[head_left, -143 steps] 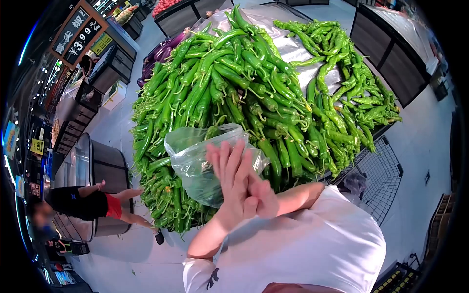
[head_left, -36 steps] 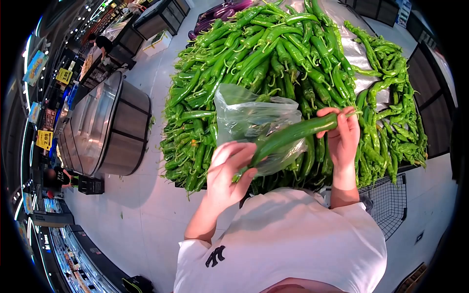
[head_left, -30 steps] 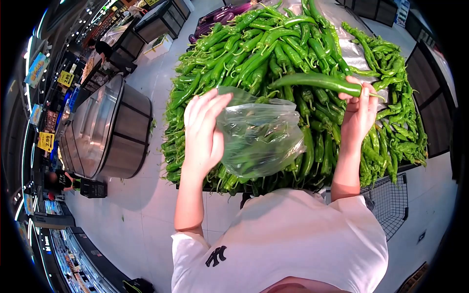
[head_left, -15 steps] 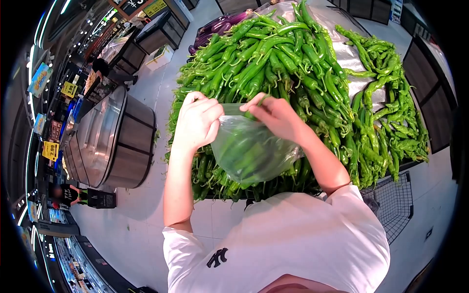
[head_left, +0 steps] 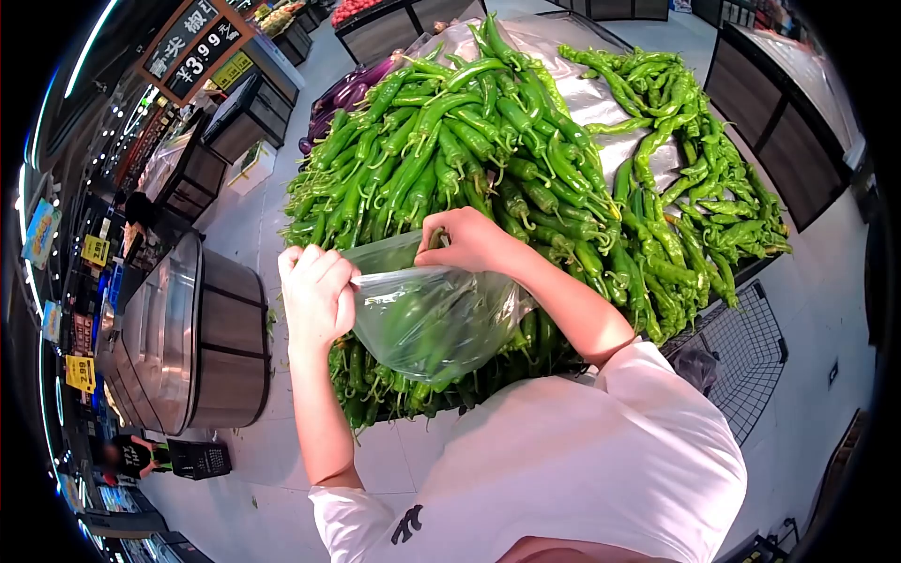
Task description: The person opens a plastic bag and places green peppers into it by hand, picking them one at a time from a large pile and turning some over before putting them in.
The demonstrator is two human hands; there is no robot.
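Observation:
A clear plastic bag (head_left: 422,324) with green peppers in it hangs between my hands, in front of the pepper heap. My left hand (head_left: 317,296) is closed round the left end of its mouth, knuckles up. At the right end of the mouth, the fingers of my right hand (head_left: 469,242) are curled in a pinch on the plastic rim. The mouth gapes a little between them. Behind and below the bag rises a big pile of long green peppers (head_left: 450,131), stems mostly toward me.
Lighter, wrinkled green peppers (head_left: 690,188) lie right of the pile, purple eggplants (head_left: 352,89) behind it. A wire shopping cart (head_left: 741,357) stands at the right. On the left are a metal-topped display stand (head_left: 221,338) and a person (head_left: 131,457) beside a black basket (head_left: 200,459). A price sign (head_left: 195,52) hangs at the back left.
My view has turned, so the stall sits further left. Both hands and the bag are lower and further left in view. The bag's mouth shows wider between the hands.

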